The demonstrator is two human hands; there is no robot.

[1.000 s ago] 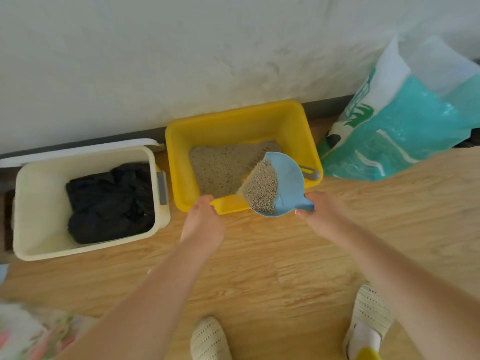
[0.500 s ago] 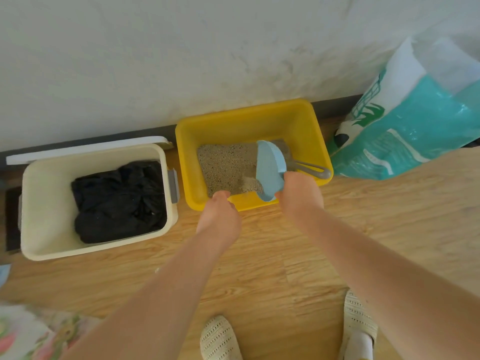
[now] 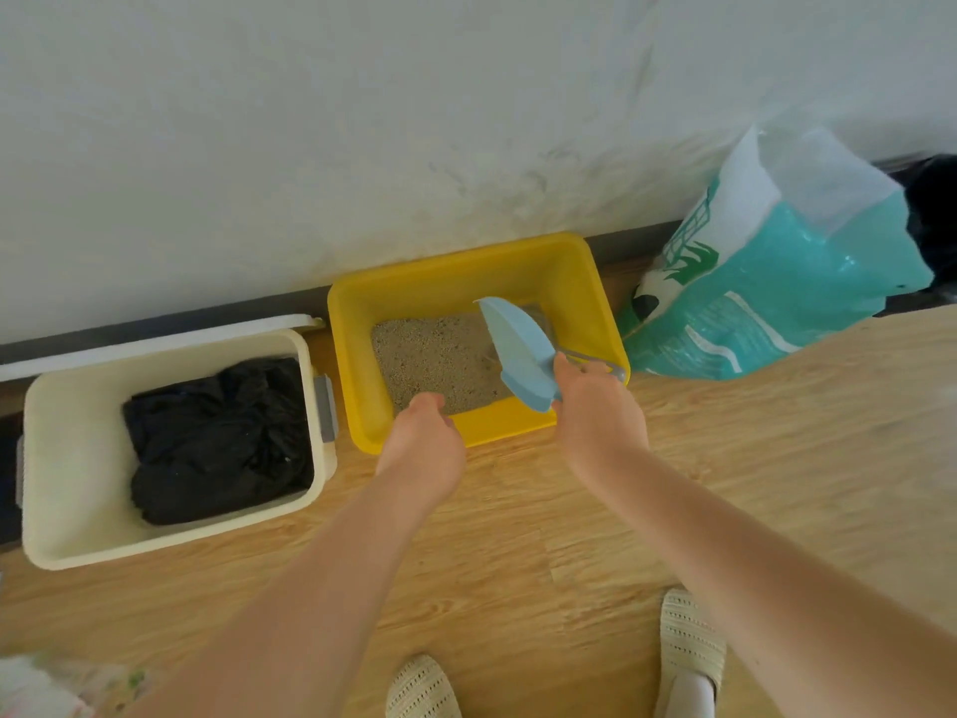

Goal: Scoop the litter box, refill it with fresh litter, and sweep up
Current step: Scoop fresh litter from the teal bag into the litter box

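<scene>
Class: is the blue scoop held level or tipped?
Tipped. The blue scoop stands on edge over the litter in the yellow litter box, gripped by the right hand.

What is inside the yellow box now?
The yellow box holds sandy litter and a grey scoop leaning on its right rim. The tipped blue scoop covers the litter's right part.

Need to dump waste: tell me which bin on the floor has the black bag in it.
The cream bin, left of the yellow litter box; the yellow one holds only litter.
</scene>
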